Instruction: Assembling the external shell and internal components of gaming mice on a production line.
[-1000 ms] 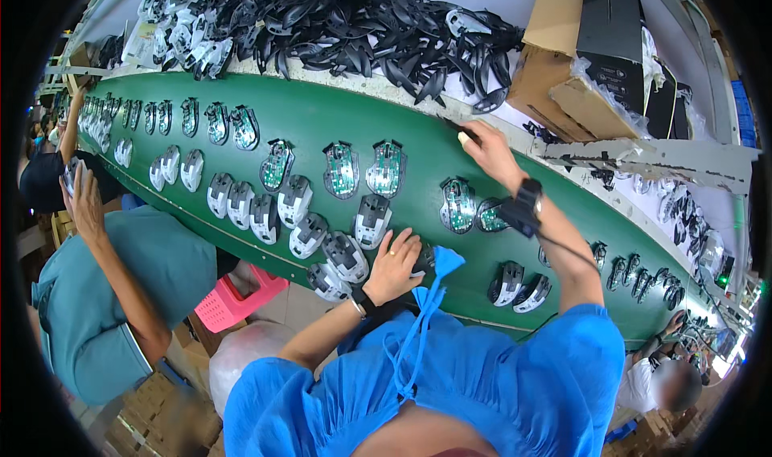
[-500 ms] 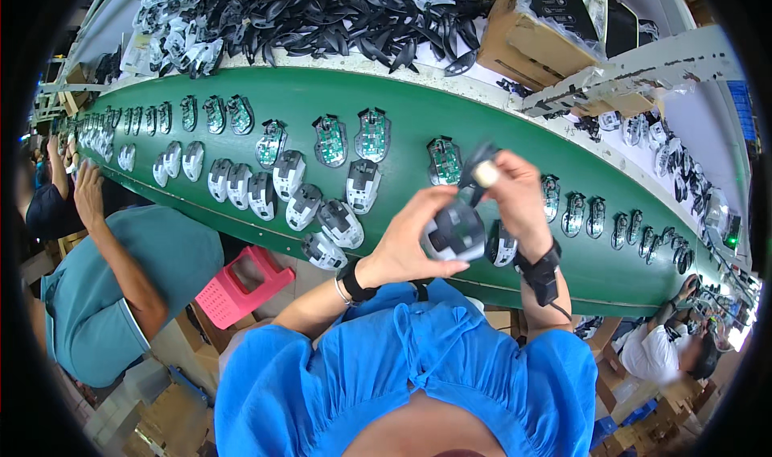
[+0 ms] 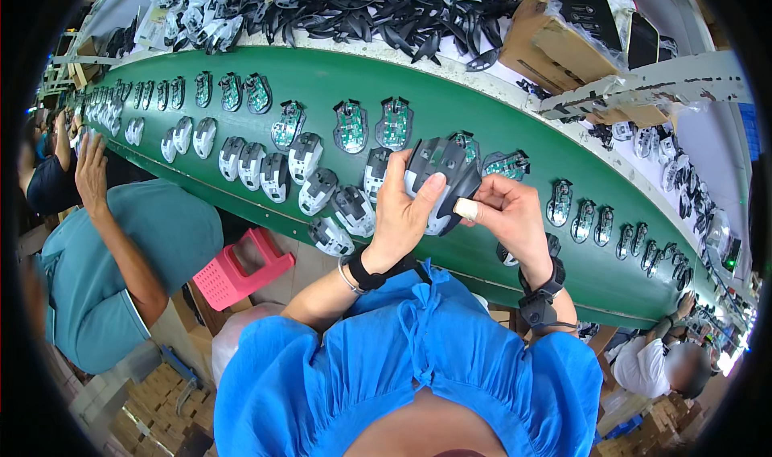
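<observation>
My left hand (image 3: 400, 212) grips a grey and black computer mouse (image 3: 441, 163) over the green belt, its thumb lying across the top. My right hand (image 3: 515, 216) is closed at the mouse's right side, pinching a dark side piece there; a pale wrap covers its thumb. Mouse bases with green circuit boards (image 3: 395, 124) lie beyond my hands, one of them turned sideways just right of the held mouse. Grey and black mouse top shells (image 3: 318, 190) lie to the left of my hand. The mouse's underside is hidden.
The green conveyor belt (image 3: 547, 272) runs across in front of me. Behind it, a white ledge bears a heap of black curved side pieces (image 3: 354, 10) and a cardboard box (image 3: 539, 47). A pink stool (image 3: 221, 280) and a person in teal (image 3: 153, 240) are at left.
The dark piece in my right hand has come down to the mouse's right side. Both hands and the mouse moved up over the belt. One circuit-board base now lies sideways.
</observation>
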`<act>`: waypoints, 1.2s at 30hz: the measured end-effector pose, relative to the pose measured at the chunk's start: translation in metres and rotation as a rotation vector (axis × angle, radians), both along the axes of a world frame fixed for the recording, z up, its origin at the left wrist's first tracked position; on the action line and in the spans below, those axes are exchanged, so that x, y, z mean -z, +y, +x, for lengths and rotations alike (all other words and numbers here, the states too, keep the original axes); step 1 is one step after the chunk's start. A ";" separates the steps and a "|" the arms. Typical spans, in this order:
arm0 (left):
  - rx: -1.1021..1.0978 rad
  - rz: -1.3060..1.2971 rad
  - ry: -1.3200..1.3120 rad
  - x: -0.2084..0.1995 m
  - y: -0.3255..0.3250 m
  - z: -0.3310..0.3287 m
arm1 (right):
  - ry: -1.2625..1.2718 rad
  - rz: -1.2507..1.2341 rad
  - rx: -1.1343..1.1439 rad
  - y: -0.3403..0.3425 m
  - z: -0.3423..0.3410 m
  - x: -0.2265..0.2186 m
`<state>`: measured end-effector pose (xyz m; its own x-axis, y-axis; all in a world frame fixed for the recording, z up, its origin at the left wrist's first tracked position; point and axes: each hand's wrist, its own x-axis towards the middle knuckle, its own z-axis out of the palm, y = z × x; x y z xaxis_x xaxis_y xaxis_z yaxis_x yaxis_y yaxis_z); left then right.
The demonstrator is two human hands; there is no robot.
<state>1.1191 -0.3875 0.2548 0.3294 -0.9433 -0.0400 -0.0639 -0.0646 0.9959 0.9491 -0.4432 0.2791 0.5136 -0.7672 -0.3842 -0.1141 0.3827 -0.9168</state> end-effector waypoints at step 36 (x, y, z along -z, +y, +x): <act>0.500 0.162 0.398 0.000 0.010 0.041 | -0.164 0.330 0.040 -0.003 0.003 0.003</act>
<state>1.1596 -0.3774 0.2553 -0.2159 -0.9507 -0.2228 0.2461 -0.2738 0.9298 0.9525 -0.4460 0.2756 0.5611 -0.6363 -0.5294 0.0446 0.6619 -0.7483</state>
